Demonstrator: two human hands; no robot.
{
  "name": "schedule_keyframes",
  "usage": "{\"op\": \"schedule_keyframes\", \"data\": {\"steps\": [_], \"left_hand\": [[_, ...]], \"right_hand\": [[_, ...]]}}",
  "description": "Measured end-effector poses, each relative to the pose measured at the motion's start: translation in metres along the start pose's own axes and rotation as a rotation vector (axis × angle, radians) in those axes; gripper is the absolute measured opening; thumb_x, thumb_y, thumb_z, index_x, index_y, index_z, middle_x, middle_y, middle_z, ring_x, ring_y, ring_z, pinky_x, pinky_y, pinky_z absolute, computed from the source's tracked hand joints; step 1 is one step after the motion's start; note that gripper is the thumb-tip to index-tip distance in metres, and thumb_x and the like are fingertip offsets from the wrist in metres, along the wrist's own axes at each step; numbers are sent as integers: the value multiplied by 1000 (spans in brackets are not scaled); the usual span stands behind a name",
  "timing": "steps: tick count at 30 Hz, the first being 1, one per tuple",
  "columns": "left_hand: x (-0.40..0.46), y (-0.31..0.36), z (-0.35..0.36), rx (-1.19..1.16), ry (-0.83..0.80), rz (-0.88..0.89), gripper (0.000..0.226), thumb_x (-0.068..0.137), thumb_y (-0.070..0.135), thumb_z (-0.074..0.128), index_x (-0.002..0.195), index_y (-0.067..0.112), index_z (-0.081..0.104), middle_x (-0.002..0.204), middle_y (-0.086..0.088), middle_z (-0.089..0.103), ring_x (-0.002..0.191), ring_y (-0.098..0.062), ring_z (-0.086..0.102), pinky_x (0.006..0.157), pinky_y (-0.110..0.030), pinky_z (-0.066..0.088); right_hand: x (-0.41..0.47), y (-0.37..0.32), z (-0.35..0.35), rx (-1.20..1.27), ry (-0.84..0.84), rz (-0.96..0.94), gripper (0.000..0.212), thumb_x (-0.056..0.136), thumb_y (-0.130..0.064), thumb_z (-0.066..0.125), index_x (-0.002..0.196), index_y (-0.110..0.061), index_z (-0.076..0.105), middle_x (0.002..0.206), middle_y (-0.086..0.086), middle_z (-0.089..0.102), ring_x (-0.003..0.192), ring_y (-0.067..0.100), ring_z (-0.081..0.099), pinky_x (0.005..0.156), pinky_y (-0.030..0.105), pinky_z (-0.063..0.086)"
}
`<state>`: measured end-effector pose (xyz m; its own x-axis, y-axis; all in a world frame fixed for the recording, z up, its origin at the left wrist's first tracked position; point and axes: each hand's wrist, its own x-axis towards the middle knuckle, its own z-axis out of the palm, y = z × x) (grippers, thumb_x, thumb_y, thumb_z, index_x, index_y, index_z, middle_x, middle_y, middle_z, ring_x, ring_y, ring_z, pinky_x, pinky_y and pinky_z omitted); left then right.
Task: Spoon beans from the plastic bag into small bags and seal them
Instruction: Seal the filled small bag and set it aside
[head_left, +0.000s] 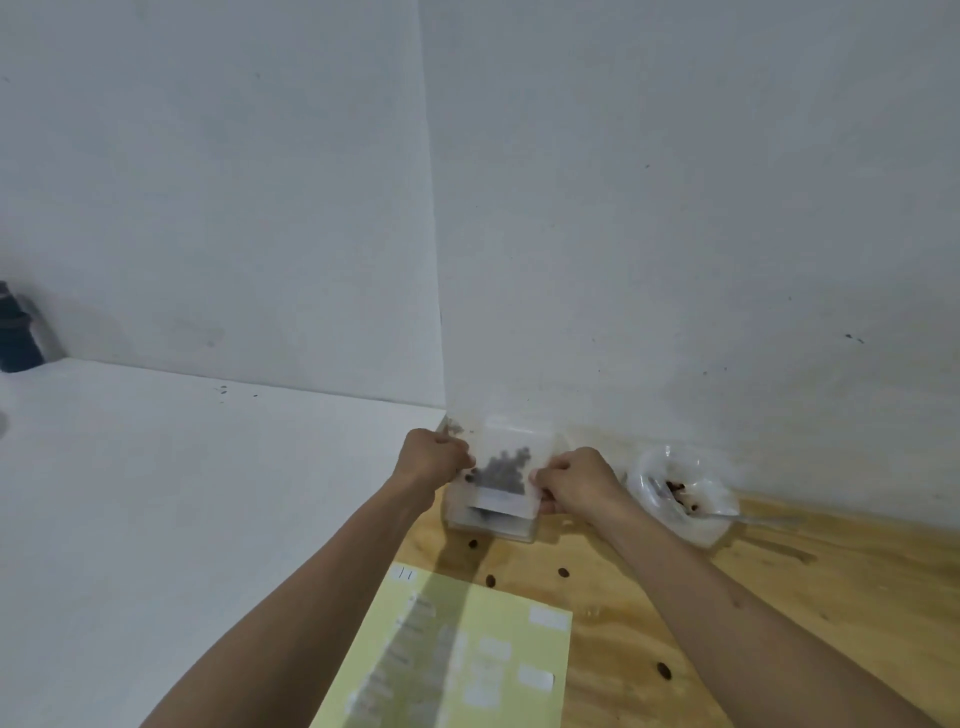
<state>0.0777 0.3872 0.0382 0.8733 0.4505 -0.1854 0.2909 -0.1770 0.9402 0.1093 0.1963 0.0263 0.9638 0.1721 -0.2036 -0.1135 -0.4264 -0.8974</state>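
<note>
Both hands have the small clear bag pinched by its side edges: left hand curled onto the left edge, right hand curled onto the right edge with the thumb on the front. It's held up just above a clear plastic box in the corner of the wooden table, close to the wall.

Handling-wise, I'd say this thing is super light and floppy. A cluster of dark beans sits in the middle of it, and thin film like that will sag around wherever the weight settles. The plastic is probably slick too, so pinching right at the edges near the opening seems smart. Grab lower down and you'd likely squeeze beans toward the mouth. Can't tell from this blurry view whether the seal strip is closed yet, but pressing along the top with the beans hanging below seems like the way to go.

The big plastic bag with the remaining beans is off to the right, mouth open, with a spoon resting in it. A few stray beans are scattered on the table, so they clearly roll and escape easily. A yellow sheet lies closer to the person.
</note>
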Motion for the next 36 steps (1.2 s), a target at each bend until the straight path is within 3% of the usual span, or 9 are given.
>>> {"op": "schedule_keyframes", "data": {"steps": [4, 7, 11, 16, 18, 21, 25, 31, 36], "left_hand": [[14, -18, 4, 80, 54, -20, 9, 80, -3, 76, 80, 5, 73, 102, -8, 68, 103, -32, 64, 91, -39, 53], [20, -23, 7, 170, 29, -27, 9, 81, 2, 74, 86, -4, 76, 87, -10, 65, 84, -25, 61, 82, -38, 54], [23, -26, 8, 207, -1, -15, 9, 77, 8, 75, 83, 2, 75, 81, -9, 59, 79, -25, 59, 75, -39, 53], [21, -28, 8, 286, 21, -4, 19, 83, 9, 70, 69, 10, 57, 68, -2, 45, 65, -22, 47, 69, -34, 41], [15, -24, 6, 330, 67, 24, 5, 85, 12, 68, 86, 14, 63, 82, 1, 59, 74, -19, 57, 79, -31, 45], [6, -13, 10, 432, 174, 148, 41, 87, 19, 64, 127, 9, 66, 124, -10, 69, 115, -31, 63, 101, -36, 48], [-25, 15, 43, 331, 206, 374, 32, 94, 19, 60, 123, 9, 68, 121, -10, 67, 105, -24, 64, 84, -27, 41], [-96, 49, 142, 215, -23, 631, 20, 94, 18, 61, 108, 12, 73, 102, 2, 67, 87, -13, 63, 80, -22, 47], [-165, 50, 229, 346, -396, 672, 29, 93, 27, 65, 116, 10, 71, 104, -1, 69, 93, -15, 64, 80, -30, 51]], "right_hand": [[7, 5, 20, -162, 11, 2, 17, 89, -16, 65, 79, -3, 68, 70, 12, 72, 65, 31, 71, 66, 42, 62], [9, 3, 28, -274, 17, 17, 21, 94, -25, 61, 77, -13, 61, 70, 4, 62, 63, 23, 61, 55, 29, 45], [13, 3, 32, -303, 12, 27, 24, 96, -32, 60, 92, -10, 67, 83, 8, 70, 72, 22, 68, 60, 30, 51], [13, 3, 26, -302, 7, -7, 22, 98, -31, 60, 83, -17, 57, 70, 1, 60, 60, 17, 61, 48, 25, 41], [10, -4, 19, -283, -4, -14, 27, 98, -29, 60, 76, -15, 55, 70, 3, 59, 60, 19, 64, 49, 24, 46], [-3, -21, -2, -311, 7, -66, 33, 96, -29, 61, 90, 2, 71, 85, 18, 73, 63, 22, 71, 66, 38, 60], [-24, -30, -58, -326, 79, -161, 37, 95, -25, 63, 104, 9, 72, 99, 27, 74, 78, 40, 72, 75, 42, 61], [-83, 3, -178, -426, 329, -114, 35, 92, -23, 66, 103, 10, 71, 97, 25, 75, 87, 41, 72, 80, 52, 61], [-145, 66, -261, -639, 371, 167, 37, 87, -32, 73, 97, 3, 77, 91, 20, 77, 77, 36, 73, 77, 49, 62]]}}
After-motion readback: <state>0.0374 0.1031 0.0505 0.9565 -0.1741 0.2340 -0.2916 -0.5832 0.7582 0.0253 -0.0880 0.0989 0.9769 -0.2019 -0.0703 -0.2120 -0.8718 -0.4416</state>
